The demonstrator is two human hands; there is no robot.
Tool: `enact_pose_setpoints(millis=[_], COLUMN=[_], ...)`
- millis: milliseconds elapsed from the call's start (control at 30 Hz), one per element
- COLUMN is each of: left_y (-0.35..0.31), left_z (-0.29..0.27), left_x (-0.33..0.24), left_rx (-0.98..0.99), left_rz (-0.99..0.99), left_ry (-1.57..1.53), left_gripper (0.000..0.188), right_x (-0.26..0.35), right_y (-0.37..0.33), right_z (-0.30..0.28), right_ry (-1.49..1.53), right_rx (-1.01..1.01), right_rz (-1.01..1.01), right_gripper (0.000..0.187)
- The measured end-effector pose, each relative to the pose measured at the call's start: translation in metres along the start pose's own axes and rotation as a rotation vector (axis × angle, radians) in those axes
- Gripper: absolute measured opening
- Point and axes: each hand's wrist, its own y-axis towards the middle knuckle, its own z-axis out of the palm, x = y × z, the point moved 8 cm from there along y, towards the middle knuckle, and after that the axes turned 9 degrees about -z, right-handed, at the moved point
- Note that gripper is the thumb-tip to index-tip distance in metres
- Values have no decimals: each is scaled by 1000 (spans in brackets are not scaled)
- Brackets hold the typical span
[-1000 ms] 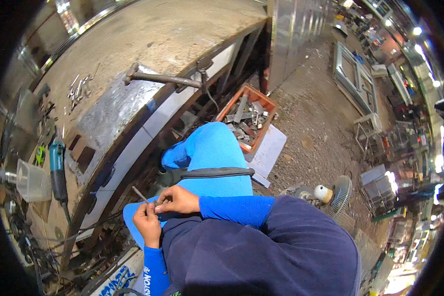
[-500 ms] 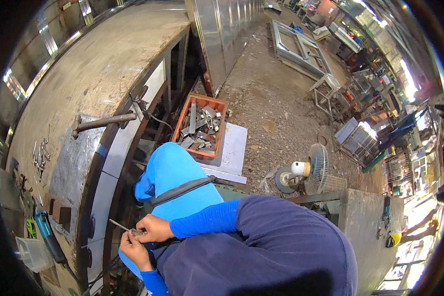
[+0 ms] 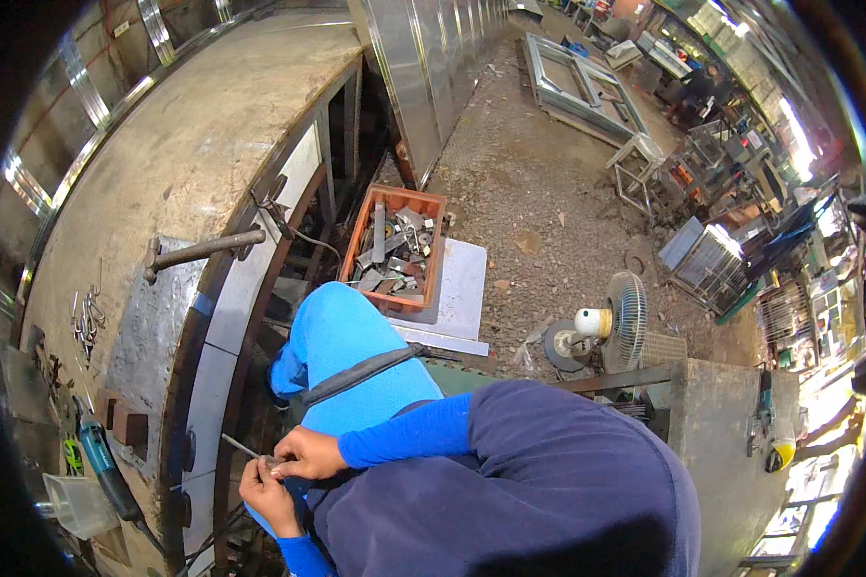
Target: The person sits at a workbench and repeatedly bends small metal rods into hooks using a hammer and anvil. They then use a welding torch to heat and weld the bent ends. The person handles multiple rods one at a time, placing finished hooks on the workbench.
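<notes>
Rod, thin and grey [image 3: 240,445], head view: near the lap, pointing far left. Left hand [image 3: 268,494], fingers closed in a pinch at the rod's near end. Right hand [image 3: 310,452], fingers pinched together at that same end, contact partly hidden. Hammer [image 3: 207,247], far left, on bench [image 3: 212,144]. Power tool [image 3: 106,464], left. Orange crate [image 3: 406,303] of metal scraps, far side. Fan [image 3: 627,319], right, on the floor.

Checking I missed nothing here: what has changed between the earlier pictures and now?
The head view has swung rightward since the first picture, so the workbench and orange crate sit further left. No grasp or release shows: left hand and right hand stay at the thin rod; the hammer remains on the workbench.
</notes>
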Motion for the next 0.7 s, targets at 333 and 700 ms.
enact_pose_setpoints(millis=[333, 700], left_y=[-7, -11], left_z=[2, 17], left_x=[0, -1], left_rx=[-20, 225], left_rz=[4, -33], left_ry=[-29, -628], left_gripper=[24, 42], right_x=[-2, 5], right_y=[0, 4], right_z=[-1, -14], right_ry=[54, 51], right_rx=[-14, 76], right_rz=[-69, -149], right_gripper=[30, 12])
